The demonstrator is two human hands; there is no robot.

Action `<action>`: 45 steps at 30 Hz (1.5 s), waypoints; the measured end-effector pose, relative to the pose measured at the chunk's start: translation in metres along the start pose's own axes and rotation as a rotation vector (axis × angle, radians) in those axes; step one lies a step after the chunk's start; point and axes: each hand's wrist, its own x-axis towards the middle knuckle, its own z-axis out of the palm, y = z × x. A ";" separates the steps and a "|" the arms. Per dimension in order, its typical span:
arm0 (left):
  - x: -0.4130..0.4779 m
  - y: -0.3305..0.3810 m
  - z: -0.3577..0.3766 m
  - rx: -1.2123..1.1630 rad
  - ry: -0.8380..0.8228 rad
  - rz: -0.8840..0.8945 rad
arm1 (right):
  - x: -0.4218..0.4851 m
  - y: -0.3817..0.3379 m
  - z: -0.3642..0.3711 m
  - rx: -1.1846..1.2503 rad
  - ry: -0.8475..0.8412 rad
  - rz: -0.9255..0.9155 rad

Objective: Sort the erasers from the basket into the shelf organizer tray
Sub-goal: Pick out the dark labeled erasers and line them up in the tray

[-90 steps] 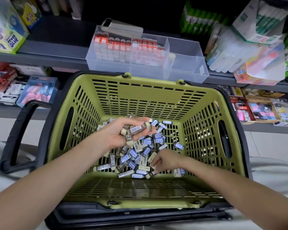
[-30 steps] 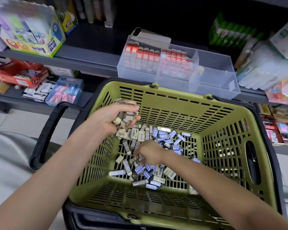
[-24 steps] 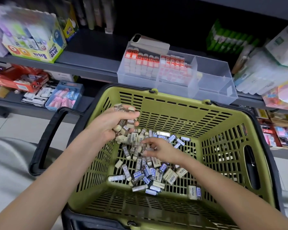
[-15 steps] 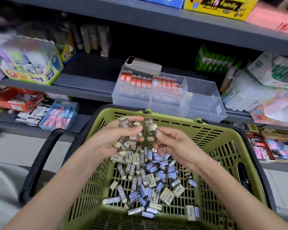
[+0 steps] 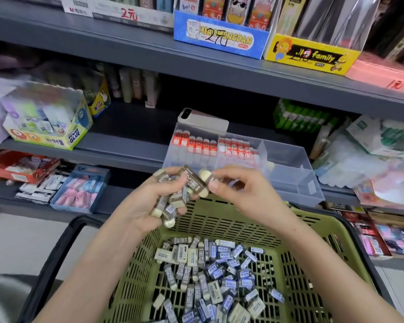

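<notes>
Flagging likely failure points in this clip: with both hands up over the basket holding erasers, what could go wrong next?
1. The left hand grips a loose bunch of erasers; the lowest stick out below the palm and may drop into the basket.
2. The right hand only pinches one eraser by its end, so it could slip before reaching the organizer tray.

Erasers (image 5: 210,276) in a green basket (image 5: 219,220), clear divided tray (image 5: 289,173) on the shelf (image 5: 126,145) just beyond.
Brown- and blue-sleeved, they lie jumbled on the slotted floor; a brown handful (image 5: 180,194) is gripped in the left hand (image 5: 145,208) over the far rim, the right hand (image 5: 245,194) pinching its top one.
</notes>
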 end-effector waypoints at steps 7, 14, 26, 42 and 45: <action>0.015 0.049 -0.013 -0.297 0.111 0.296 | 0.067 -0.002 0.010 0.321 0.124 0.161; 0.035 0.052 -0.020 -0.469 0.166 0.353 | 0.106 0.015 0.053 -0.166 0.024 0.193; 0.043 0.045 -0.027 -0.485 0.182 0.247 | 0.122 0.020 0.052 -0.186 -0.176 0.368; 0.042 0.039 -0.026 -0.287 0.147 0.282 | 0.104 -0.015 0.032 0.572 0.223 0.062; 0.043 0.041 -0.029 -0.345 0.183 0.317 | 0.110 -0.009 0.010 0.424 0.238 0.100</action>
